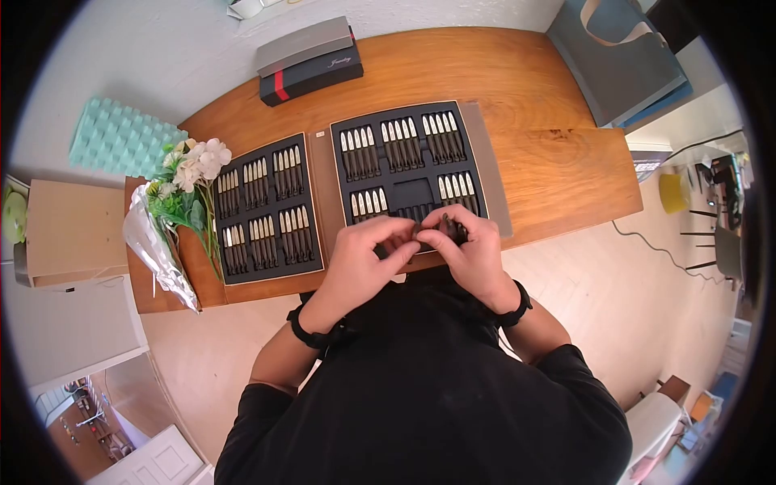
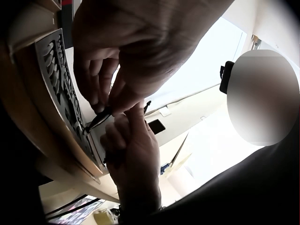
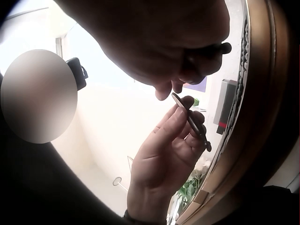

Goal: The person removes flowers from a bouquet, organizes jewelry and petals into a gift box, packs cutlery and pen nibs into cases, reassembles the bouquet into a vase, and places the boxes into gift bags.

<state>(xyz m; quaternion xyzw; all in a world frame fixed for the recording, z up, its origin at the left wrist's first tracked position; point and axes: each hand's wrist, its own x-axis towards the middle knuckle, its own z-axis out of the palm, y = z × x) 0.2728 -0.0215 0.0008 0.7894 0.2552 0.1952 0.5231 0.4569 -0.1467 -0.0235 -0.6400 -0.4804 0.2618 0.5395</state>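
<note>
My left hand (image 1: 362,249) pinches a slim dark piece (image 3: 196,125) with a tapered end between thumb and fingertips. Close beside it, my right hand (image 1: 477,255) curls its fingers round similar dark pieces (image 1: 454,229); a rounded dark end (image 3: 226,48) pokes out of its fist in the right wrist view. Both hands are over the near edge of the right foam panel (image 1: 386,179) of an open case. Rows of slim pieces with silver pointed ends and dark handles (image 1: 402,144) fill its slots; the lower middle recess (image 1: 412,194) shows no silver ends.
The case's left panel (image 1: 264,208) holds more such rows. White flowers (image 1: 202,162) in silver wrap lie at its left, by a teal bumpy foam block (image 1: 121,137). A black and grey box (image 1: 311,65) stands behind, a grey paper bag (image 1: 614,65) at the table's (image 1: 558,186) far right.
</note>
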